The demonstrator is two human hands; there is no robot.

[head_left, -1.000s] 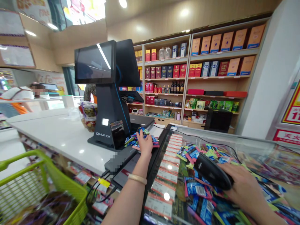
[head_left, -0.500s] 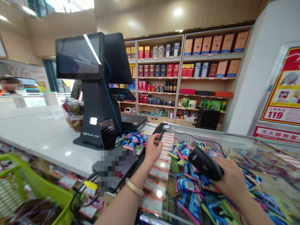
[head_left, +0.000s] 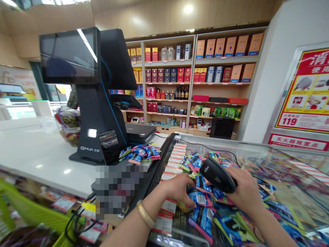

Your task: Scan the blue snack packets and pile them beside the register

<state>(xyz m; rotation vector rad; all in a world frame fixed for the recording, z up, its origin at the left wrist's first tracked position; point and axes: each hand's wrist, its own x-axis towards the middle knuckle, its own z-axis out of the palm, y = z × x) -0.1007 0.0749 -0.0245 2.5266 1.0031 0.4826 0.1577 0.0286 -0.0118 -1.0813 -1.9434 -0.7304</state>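
Gripping a black handheld barcode scanner [head_left: 217, 175], the right hand [head_left: 245, 187] has its fingers wrapped around the handle, with the scanner's head pointing toward 10 o'clock over the glass-topped display case [head_left: 268, 163]. The left hand [head_left: 181, 192] lies at about 8 o'clock from the scanner, partly open, thumb and fingers curved with a gap between them. Its fingertips are at the near edge of the blue-and-pink snack packets [head_left: 202, 199] strewn on the glass, and whether they touch one is hard to tell. More of these packets spread beneath the scanner and out to 4 o'clock from it. A gold-toned bangle [head_left: 146, 214] circles the left wrist.

Between 10 and 11 o'clock from the left hand, a small heap of similar packets [head_left: 141, 152] sits beside the foot of a black QIHUA point-of-sale terminal [head_left: 88, 116]. Printed price labels [head_left: 177, 156] run under the glass toward 12 o'clock. A lime-green shopping basket [head_left: 31, 207] stands near 9 o'clock, cut off by the view's edge.
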